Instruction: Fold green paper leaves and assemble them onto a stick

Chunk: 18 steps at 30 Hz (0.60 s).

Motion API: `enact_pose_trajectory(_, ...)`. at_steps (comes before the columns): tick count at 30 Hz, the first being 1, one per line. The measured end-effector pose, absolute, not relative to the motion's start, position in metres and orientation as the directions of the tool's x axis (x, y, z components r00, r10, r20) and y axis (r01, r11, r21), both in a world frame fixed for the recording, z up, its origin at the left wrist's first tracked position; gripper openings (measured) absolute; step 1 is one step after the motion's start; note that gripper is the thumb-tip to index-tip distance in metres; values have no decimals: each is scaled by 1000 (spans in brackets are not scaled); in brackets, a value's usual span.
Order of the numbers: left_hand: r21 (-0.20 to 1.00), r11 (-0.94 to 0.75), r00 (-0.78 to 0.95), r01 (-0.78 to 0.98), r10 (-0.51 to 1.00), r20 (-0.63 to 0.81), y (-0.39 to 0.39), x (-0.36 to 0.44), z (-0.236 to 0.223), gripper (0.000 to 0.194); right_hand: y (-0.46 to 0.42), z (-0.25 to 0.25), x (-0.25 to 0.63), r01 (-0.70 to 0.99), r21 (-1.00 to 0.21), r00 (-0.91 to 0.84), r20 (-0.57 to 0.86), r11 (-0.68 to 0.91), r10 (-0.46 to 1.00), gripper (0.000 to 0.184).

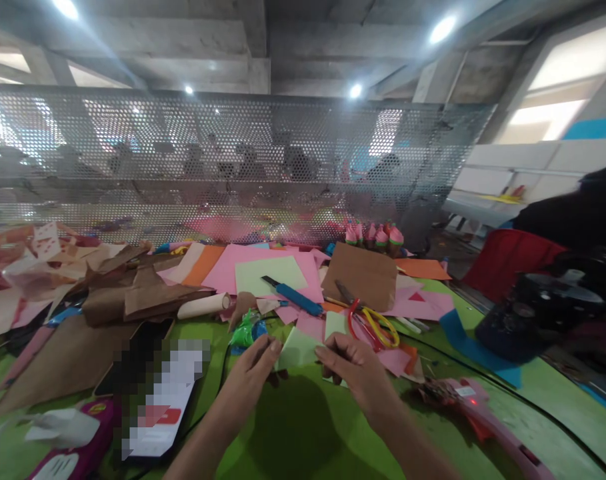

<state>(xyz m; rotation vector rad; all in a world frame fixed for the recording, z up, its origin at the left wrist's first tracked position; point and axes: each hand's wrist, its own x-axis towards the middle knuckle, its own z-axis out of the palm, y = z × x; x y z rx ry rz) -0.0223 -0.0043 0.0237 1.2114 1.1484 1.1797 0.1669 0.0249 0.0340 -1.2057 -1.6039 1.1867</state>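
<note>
Between my two hands, just above the green tabletop, is a small piece of pale green paper (299,349). My left hand (259,363) pinches its left edge. The right edge is gripped by my right hand (350,360), fingers curled. Another pale green piece (335,323) lies behind my right hand, partly covered by it. Beyond the hands, a blue utility knife (299,299) rests on a larger pale green sheet (253,270) and pink paper. Scissors with red and yellow handles (383,327) lie to the right, near my right hand.
A glue gun (487,407) lies at the right, by a black cable. Phones (165,400) and a purple power strip (77,443) are at the left. Brown paper (360,277) and scraps cover the back, before a perforated metal screen (223,153). A red chair (513,263) stands right.
</note>
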Motion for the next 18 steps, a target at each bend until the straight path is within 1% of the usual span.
enact_pose_trajectory(3,999,-51,113,-9,992,52,-3,-17,16,29,17,34,160,322,-929,-291,84,180,953,31)
enact_pose_trajectory(7,997,-2,77,-71,997,8,0,-9,4,40,14,31,157,352,-908,-317,111,226,942,34)
enact_pose_trajectory(10,985,69,31,-157,997,-65,1,-7,4,46,17,31,161,248,-937,-320,161,247,933,34)
enact_pose_trajectory(13,969,126,-12,-211,991,-131,0,-7,6,49,18,36,164,80,-969,-302,200,234,932,26)
enact_pose_trajectory(14,965,130,-10,-226,991,-136,-1,-7,7,49,18,37,164,50,-972,-299,206,231,932,26)
enact_pose_trajectory(16,962,129,9,-242,991,-131,-2,-7,8,48,15,39,163,53,-968,-298,218,244,929,30)
enact_pose_trajectory(18,962,127,27,-242,992,-125,-4,-7,9,49,13,37,160,90,-959,-299,232,270,925,29)
